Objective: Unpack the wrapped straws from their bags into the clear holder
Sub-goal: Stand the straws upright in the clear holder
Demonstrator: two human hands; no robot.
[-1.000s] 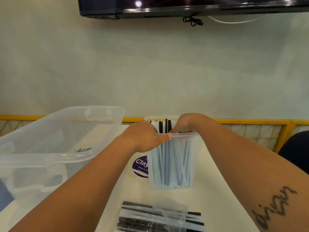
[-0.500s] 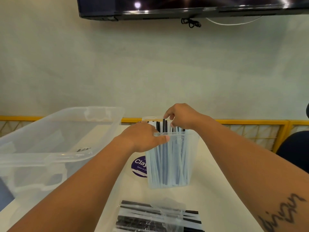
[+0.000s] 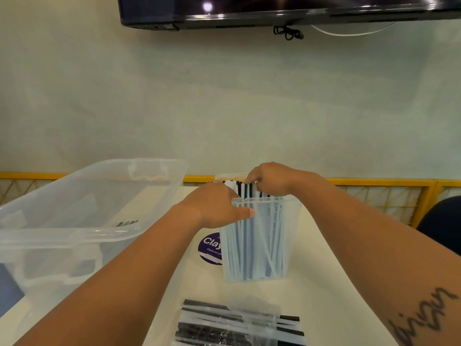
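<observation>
The wrapped straws (image 3: 243,189) stand upright in the clear holder (image 3: 274,199), which sits low in my view at about 6 o'clock, on the pale table (image 3: 329,283). The holder looks well filled, black tips and white wrappers poking just above its rim. The left hand (image 3: 214,208) grips the holder at its 9 o'clock side, thumb pressed against the near wall, steadying it. The right hand (image 3: 270,179) is on the straw tops at the holder's 12 o'clock, fingers curled down and pinching a few; I read this as seating a batch so it stands level. The next move, as I judge it, is to let go and reach for the bag of straws (image 3: 239,323) lying flat at the holder's 6 o'clock, touching the frame's lower edge; it looks full, so the job is partly done. Slim wrappers will slip and fan out, so the holder needs a bracing hand while more go in. A purple sticker (image 3: 208,248) shows on the table at the holder's 8 o'clock, partly behind it. A large clear bin (image 3: 82,186) stands at 9 o'clock. A yellow rail (image 3: 374,182) runs behind the table, a dark seat (image 3: 444,221) sits at 3 o'clock, and a wall screen (image 3: 274,8) hangs at 12 o'clock on the plain wall.
</observation>
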